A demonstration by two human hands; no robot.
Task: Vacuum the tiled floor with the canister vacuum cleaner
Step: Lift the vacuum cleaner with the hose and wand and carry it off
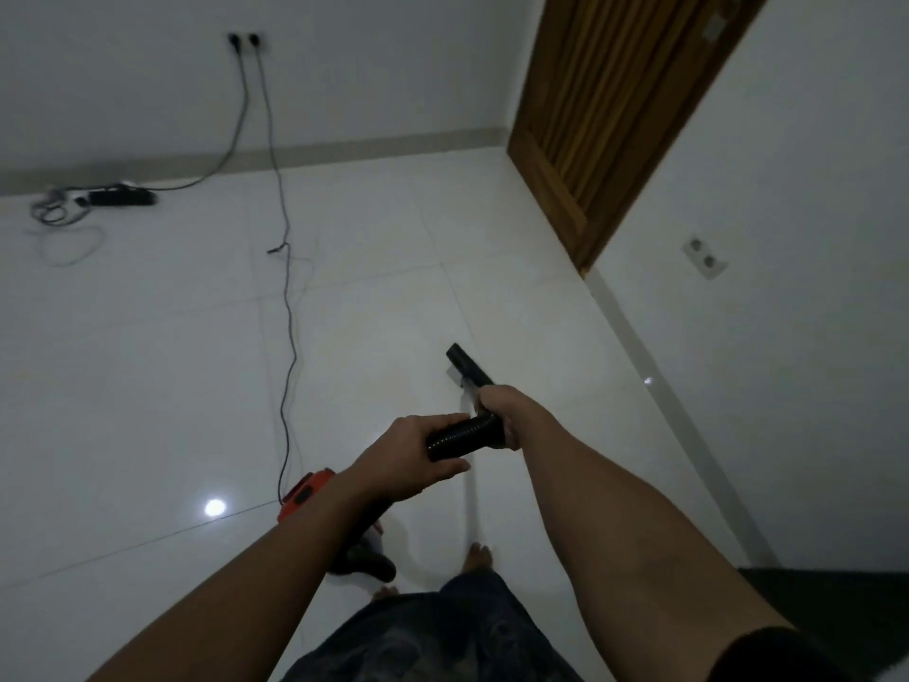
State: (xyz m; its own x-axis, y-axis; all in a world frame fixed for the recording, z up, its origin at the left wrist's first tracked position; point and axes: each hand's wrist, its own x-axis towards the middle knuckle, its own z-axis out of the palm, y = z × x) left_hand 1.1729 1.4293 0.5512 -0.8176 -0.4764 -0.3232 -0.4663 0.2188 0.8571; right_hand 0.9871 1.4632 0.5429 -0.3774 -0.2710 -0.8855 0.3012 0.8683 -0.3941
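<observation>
Two hands are on the tool. The left hand (418,455) is wrapped round the black ribbed flexible hose (460,439). The right hand (498,416) is clenched on the joint where that hose meets the black rigid nozzle tube (467,365). The tube points forward over the glossy white tiled floor (172,366); whether its tip touches the tiles cannot be told.

The red-orange canister vacuum body (306,493) sits on the floor under the left forearm, just beside the bare feet (479,554).

Hazards noted:
- The thin grey power cord (290,337) runs slack across the open floor from the double wall socket (248,40) to the canister. A sweep to the left could draw it into the nozzle, or a step could catch it.
- The hose bends sharply between the hands. Tightening that bend may kink it and cut suction.
- Loose cable loops lie beside the black power strip (120,196) at the skirting. Working close there risks sucking them in.
- With the canister this near the feet, pulling on the hose could drag it onto the toes.
</observation>
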